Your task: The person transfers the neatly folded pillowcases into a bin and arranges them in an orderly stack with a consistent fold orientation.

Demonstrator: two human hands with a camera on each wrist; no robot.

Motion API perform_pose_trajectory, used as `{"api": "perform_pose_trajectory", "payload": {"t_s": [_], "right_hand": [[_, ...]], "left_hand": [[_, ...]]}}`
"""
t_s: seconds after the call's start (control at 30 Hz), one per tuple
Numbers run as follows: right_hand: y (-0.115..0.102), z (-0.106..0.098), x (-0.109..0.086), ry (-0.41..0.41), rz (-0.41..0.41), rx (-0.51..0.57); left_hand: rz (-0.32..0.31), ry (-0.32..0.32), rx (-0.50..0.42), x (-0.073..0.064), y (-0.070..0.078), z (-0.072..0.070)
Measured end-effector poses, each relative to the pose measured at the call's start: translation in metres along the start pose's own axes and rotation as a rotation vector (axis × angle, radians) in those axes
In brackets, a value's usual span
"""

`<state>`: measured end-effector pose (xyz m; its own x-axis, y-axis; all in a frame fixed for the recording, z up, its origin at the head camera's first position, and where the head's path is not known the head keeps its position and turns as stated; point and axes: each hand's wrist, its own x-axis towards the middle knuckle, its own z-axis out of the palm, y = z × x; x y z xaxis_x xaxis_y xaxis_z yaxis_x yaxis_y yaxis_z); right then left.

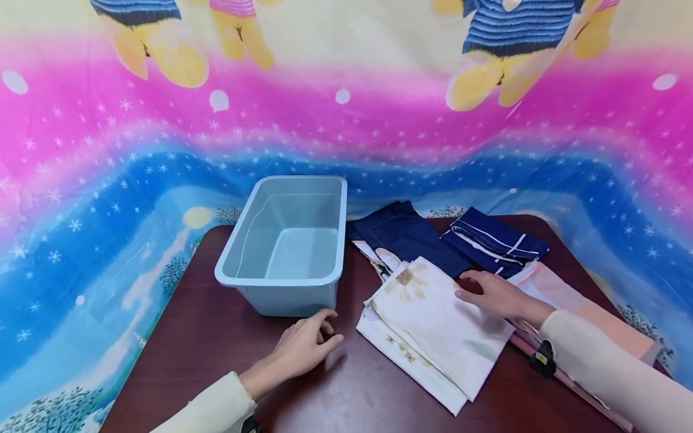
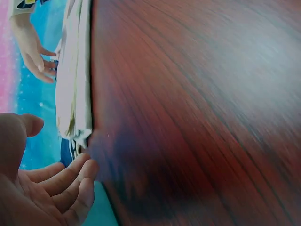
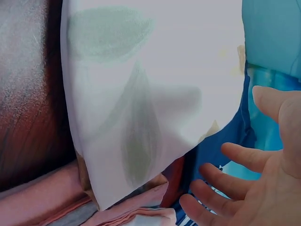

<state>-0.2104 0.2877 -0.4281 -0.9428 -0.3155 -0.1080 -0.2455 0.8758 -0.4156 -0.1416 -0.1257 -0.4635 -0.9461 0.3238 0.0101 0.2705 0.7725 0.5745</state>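
A white folded cloth with a printed flower [image 1: 433, 331] lies on the table, its leaf pattern filling much of the right wrist view. Over its right edge hovers my right hand [image 1: 497, 294], fingers loosely bent and holding nothing. My left hand [image 1: 303, 343] hangs above the table in front of the tub, fingers relaxed, nothing in it. The grey-blue plastic tub [image 1: 300, 297] stands upright, with no contents visible inside. Behind the white cloth lie a dark navy cloth [image 1: 417, 237] and a folded navy cloth with white lines [image 1: 500, 237].
A folded pink and peach cloth [image 1: 601, 307] lies at the table's right side, partly hidden under my right forearm. The dark red-brown table [image 1: 184, 367] ends close behind the tub and the navy cloths. A patterned curtain [image 1: 346, 132] surrounds its back and sides.
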Motion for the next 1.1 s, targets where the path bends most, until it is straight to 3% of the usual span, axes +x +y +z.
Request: {"api": "perform_pose_trajectory", "payload": {"t_s": [0.23,0.37,0.7,0.87,1.1], "right_hand": [[0.004,-0.001,0.004,-0.048,0.017,0.011],[0.007,-0.001,0.007,-0.06,0.033,0.026],[0.009,0.0,0.013,-0.09,0.047,0.042],[0.009,0.001,0.014,-0.11,0.057,0.056],[0.011,0.004,0.016,-0.127,0.062,0.055]], "left_hand": [[-0.051,-0.079,-0.182,0.007,0.015,0.009],[-0.077,-0.123,-0.333,0.009,0.023,0.014],[-0.284,-0.21,-0.766,0.011,0.039,0.029],[-0.361,-0.278,-0.856,0.01,0.046,0.036],[-0.464,-0.365,-0.87,0.009,0.049,0.042]]}}
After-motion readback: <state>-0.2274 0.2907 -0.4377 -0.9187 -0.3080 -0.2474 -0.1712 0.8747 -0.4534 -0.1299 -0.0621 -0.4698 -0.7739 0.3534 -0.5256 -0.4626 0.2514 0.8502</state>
